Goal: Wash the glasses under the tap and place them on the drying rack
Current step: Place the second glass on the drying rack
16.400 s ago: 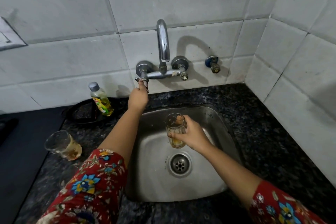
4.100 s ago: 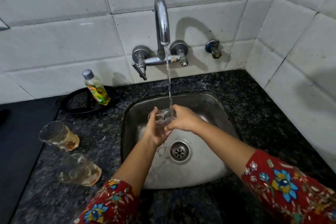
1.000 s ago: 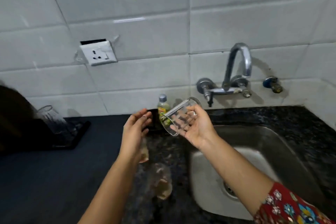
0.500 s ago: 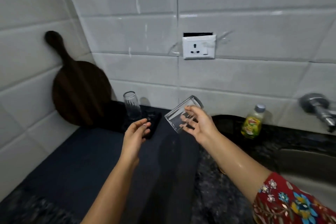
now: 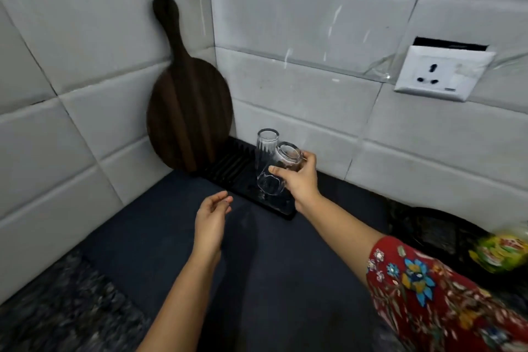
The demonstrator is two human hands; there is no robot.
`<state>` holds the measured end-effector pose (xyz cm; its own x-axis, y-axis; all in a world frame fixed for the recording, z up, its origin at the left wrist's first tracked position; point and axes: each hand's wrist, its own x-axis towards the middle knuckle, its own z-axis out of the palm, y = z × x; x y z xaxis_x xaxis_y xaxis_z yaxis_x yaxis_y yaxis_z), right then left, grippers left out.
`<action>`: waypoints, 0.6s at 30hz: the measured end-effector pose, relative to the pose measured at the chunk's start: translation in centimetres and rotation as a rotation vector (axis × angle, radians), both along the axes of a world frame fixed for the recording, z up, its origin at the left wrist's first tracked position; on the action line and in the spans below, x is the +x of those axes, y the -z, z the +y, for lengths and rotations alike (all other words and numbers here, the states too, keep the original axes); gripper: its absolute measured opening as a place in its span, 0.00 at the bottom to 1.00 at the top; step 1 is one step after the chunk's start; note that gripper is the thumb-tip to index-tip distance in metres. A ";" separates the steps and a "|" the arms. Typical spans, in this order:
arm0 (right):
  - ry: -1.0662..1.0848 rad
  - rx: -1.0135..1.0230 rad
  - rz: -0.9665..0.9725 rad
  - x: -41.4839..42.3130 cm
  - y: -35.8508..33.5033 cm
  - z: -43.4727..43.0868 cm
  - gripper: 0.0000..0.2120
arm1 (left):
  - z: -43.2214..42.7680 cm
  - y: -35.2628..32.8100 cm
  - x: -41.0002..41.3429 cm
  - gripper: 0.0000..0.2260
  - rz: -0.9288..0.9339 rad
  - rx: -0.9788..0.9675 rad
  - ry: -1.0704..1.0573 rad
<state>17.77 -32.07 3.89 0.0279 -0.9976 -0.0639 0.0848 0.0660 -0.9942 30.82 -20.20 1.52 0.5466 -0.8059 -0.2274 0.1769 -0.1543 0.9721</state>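
My right hand (image 5: 302, 180) grips a clear washed glass (image 5: 275, 171), tilted mouth-down over the near end of the black ridged drying rack (image 5: 228, 170) in the counter's back corner. Another clear glass (image 5: 265, 146) stands upside down on the rack just behind the held one. My left hand (image 5: 211, 218) hovers open above the dark counter, in front of the rack, holding nothing. The tap and sink are out of view.
A dark wooden round board (image 5: 185, 111) leans in the tiled corner, left of the rack. A white wall socket (image 5: 441, 74) sits at upper right. A yellow-green bottle (image 5: 503, 251) shows blurred at the right edge.
My right hand carried the glass left from the sink side and turned it mouth-down over the rack. My view swung left; the tap dropped out of sight.
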 end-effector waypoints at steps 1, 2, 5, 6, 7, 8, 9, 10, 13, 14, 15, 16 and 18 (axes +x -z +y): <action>-0.017 -0.037 0.025 0.9 0.4 -0.5 0.34 | -0.2 0.3 0.4 0.12 0.000 0.003 -0.008; -0.036 -0.076 0.049 1.7 0.8 -1.1 0.34 | -0.4 0.6 0.7 0.12 -0.001 0.007 -0.017; -0.066 -0.160 0.121 3.5 1.8 -2.4 0.33 | -1.0 1.6 1.5 0.12 0.001 0.015 -0.034; -0.064 -0.175 0.138 4.0 2.2 -2.8 0.33 | -1.2 1.9 1.7 0.12 0.002 0.016 -0.039; -0.061 -0.184 0.156 4.5 2.6 -3.0 0.33 | -1.3 2.2 1.8 0.12 0.003 0.017 -0.044; -0.055 -0.191 0.173 4.8 3.1 -3.3 0.34 | -1.4 2.4 1.9 0.11 0.006 0.019 -0.050; -0.052 -0.198 0.192 5.2 3.4 -3.3 0.35 | -1.5 2.6 2.0 0.11 0.011 0.019 -0.057; -0.048 -0.207 0.209 5.5 3.9 -3.5 0.37 | -1.6 2.8 2.0 0.11 0.015 0.019 -0.063; -0.037 -0.225 0.255 6.0 4.8 -3.7 0.38 | -2.0 3.2 2.0 0.11 0.012 0.022 -0.067; -0.034 -0.228 0.263 6.2 5.1 -3.8 0.38 | -2.1 3.3 2.0 0.11 0.012 0.020 -0.068; -0.033 -0.219 0.277 6.3 5.2 -3.8 0.38 | -2.1 3.3 2.0 0.11 0.013 0.019 -0.070; -0.032 -0.216 0.283 6.4 5.4 -3.9 0.38 | -2.2 3.4 2.0 0.11 0.013 0.018 -0.071; -0.024 -0.209 0.301 6.5 5.7 -4.1 0.38 | -2.3 3.5 2.1 0.11 0.012 0.014 -0.069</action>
<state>24.22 -36.14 -1.78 0.0630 -0.9892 0.1326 -0.2128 -0.1431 -0.9666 32.94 -22.45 -1.98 0.5978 -0.7631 -0.2457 0.1996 -0.1551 0.9675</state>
